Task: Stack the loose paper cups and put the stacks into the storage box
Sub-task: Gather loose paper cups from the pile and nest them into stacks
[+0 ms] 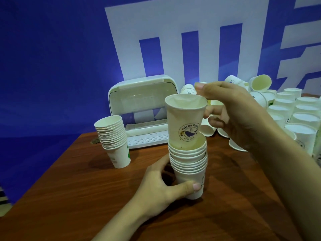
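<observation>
My left hand (156, 186) grips the lowest cup of a stack of paper cups (189, 164) above the wooden table. A single printed cup (185, 122) sits partly pushed into the top of that stack and stands high out of it. My right hand (232, 115) is beside this cup's rim. Its fingertips touch the cup's right side and its thumb is lifted above the rim, not pinching. A second stack of cups (113, 140) stands on the table to the left. The white storage box (144, 110) stands behind with its lid open.
Several loose cups (260, 82) lie tumbled at the back right, and several upside-down cups (298, 119) stand in rows at the right edge. The wooden table (78, 197) ends at the left front. A blue and white banner hangs behind.
</observation>
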Motion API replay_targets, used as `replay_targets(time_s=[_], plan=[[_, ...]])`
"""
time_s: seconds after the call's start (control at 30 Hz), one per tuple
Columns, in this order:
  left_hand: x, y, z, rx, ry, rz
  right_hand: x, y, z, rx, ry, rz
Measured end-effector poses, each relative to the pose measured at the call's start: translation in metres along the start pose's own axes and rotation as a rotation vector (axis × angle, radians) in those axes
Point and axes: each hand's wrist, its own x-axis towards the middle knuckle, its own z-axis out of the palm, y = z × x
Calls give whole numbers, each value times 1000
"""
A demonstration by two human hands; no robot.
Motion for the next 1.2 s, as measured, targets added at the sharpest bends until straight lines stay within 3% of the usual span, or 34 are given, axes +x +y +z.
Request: replay_targets(time_s=[0.1, 0.27, 0.5, 0.63, 0.73, 0.87, 0.97, 1.07, 1.2], plan=[[0, 1, 0, -6, -3, 0, -2, -1, -1, -62, 19, -74], [0, 0, 2, -33, 20, -8, -14, 6, -2, -415, -37, -189], [-2, -1, 1, 4, -10, 11, -36, 27, -36, -526, 265, -290], [-3, 2, 2, 23, -37, -17, -51, 48, -67, -913, 491, -293], [-2, 3, 2, 36, -31, -20, -53, 58, -79, -1282, 542, -145], [-3, 4, 3, 36, -27, -17, -53, 64, -77, -1508, 405, 184], [-3, 4, 3, 24, -23, -3, -53, 65, -80, -1464, 459, 109], [-2, 4, 3, 10, -23, 5, -53, 63, -81, -1238, 537, -118], [-2, 4, 2, 16, -37, 3, -59, 38, -64, -916, 501, -522]])
